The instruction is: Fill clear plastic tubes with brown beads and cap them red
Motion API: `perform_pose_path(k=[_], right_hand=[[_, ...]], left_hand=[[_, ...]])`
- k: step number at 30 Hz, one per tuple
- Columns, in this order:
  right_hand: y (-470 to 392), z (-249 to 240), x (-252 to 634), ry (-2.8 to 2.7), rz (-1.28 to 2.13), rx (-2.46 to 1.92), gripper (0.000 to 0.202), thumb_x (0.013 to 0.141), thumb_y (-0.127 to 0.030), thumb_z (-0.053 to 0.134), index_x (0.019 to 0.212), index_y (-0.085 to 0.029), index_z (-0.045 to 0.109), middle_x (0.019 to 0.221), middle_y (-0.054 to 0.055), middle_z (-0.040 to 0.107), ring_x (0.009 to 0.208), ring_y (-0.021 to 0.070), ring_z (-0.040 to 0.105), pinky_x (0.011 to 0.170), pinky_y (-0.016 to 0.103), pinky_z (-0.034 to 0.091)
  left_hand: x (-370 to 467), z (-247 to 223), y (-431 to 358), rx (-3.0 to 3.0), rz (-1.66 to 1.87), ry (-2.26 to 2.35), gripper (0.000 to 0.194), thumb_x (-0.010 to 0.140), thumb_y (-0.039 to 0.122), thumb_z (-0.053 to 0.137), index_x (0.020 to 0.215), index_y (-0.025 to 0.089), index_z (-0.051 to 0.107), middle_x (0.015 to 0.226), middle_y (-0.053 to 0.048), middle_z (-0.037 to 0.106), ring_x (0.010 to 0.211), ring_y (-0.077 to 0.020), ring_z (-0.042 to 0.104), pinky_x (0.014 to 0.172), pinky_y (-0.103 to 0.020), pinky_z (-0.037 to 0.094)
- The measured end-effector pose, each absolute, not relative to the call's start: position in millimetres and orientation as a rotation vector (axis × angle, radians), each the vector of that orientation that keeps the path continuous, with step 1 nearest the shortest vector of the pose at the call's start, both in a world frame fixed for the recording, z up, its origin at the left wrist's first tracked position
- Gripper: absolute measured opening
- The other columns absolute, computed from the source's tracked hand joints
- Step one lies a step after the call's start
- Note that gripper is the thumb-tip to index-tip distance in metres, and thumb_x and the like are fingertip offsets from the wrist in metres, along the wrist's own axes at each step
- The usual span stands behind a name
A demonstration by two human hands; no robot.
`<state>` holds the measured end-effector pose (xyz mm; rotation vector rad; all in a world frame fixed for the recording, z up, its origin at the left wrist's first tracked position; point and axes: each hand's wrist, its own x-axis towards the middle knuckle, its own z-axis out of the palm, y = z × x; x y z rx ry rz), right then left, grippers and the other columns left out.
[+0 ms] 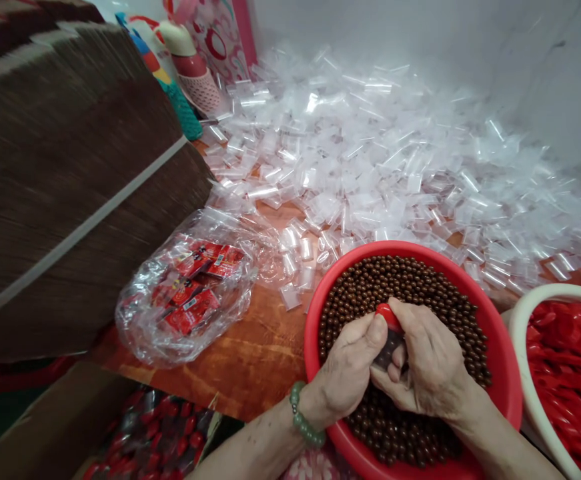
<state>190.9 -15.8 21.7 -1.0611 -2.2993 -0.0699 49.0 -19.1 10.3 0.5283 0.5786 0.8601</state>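
Over a red basin (315, 300) of round brown balls (415, 433), my two hands meet around one small clear container (387, 350) with dark contents. A red cap (386, 313) sits at its upper end. My left hand (353, 360), with a green bead bracelet (304, 420) at the wrist, grips the container from the left, its thumb by the cap. My right hand (423, 357) is closed round the other side, thumb and forefinger at the cap. My fingers hide part of the container.
Many clear plastic sleeves (370, 153) are heaped across the table (270, 333). A plastic bag (185, 293) holds red printed packets. A white tub (520, 320) of red pieces stands right. A cardboard stack (70, 167) rises left, above a box of red-capped containers (150, 433).
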Motion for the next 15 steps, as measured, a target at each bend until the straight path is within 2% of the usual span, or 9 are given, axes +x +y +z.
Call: perform_pose_path(k=[3,6,10,12,14,15], right_hand=[[-18,21,189,-2.312,-0.071,-1.062,0.074,0.085,-0.034,0.063,0.143,0.003,0.035,0.106,0.023,0.061,0.091,0.0309,0.061,0.074,0.045,0.058],[-24,21,184,-2.369,-0.008,-1.072,0.079,0.087,-0.032,0.063,0.149,0.001,0.028,0.12,0.026,0.058,0.108,0.0342,0.058,0.085,0.049,0.056],[-33,21,185,-2.497,0.209,-0.988,0.089,0.089,-0.043,0.064,0.155,-0.006,0.017,0.144,0.025,0.045,0.13,0.0353,0.047,0.1,0.051,0.051],[-35,17,191,-2.508,0.25,-1.041,0.083,0.091,-0.043,0.062,0.154,-0.009,0.021,0.146,0.023,0.045,0.131,0.0339,0.047,0.103,0.051,0.05],[-34,9,199,-2.503,0.252,-1.126,0.064,0.094,-0.039,0.058,0.148,-0.013,0.037,0.14,0.02,0.052,0.125,0.0314,0.053,0.102,0.051,0.05],[-34,4,203,-2.507,0.256,-1.162,0.054,0.095,-0.037,0.057,0.142,-0.015,0.045,0.137,0.018,0.056,0.122,0.0303,0.057,0.102,0.051,0.051]], left_hand=[[48,6,-21,0.548,0.861,0.583,0.049,0.088,0.061,0.055,0.08,0.013,0.06,0.069,-0.002,0.056,0.056,-0.0093,0.051,0.056,-0.021,0.043],[35,9,-23,0.651,0.86,0.595,0.048,0.088,0.061,0.056,0.093,0.013,0.061,0.076,-0.003,0.059,0.063,-0.0112,0.053,0.061,-0.022,0.046],[-21,28,-40,0.972,0.825,0.756,0.045,0.097,0.053,0.044,0.098,0.013,0.065,0.082,-0.007,0.063,0.073,-0.0143,0.055,0.07,-0.025,0.047],[-69,36,-63,1.175,0.716,0.954,0.045,0.098,0.05,0.042,0.097,0.015,0.069,0.084,-0.007,0.067,0.077,-0.017,0.06,0.077,-0.028,0.049],[-126,38,-96,1.346,0.566,1.318,0.037,0.096,0.048,0.046,0.1,0.022,0.072,0.082,-0.005,0.072,0.077,-0.0196,0.065,0.076,-0.029,0.053],[-155,36,-113,1.422,0.494,1.513,0.031,0.093,0.048,0.05,0.103,0.029,0.073,0.09,-0.002,0.076,0.083,-0.0218,0.068,0.078,-0.03,0.055]])
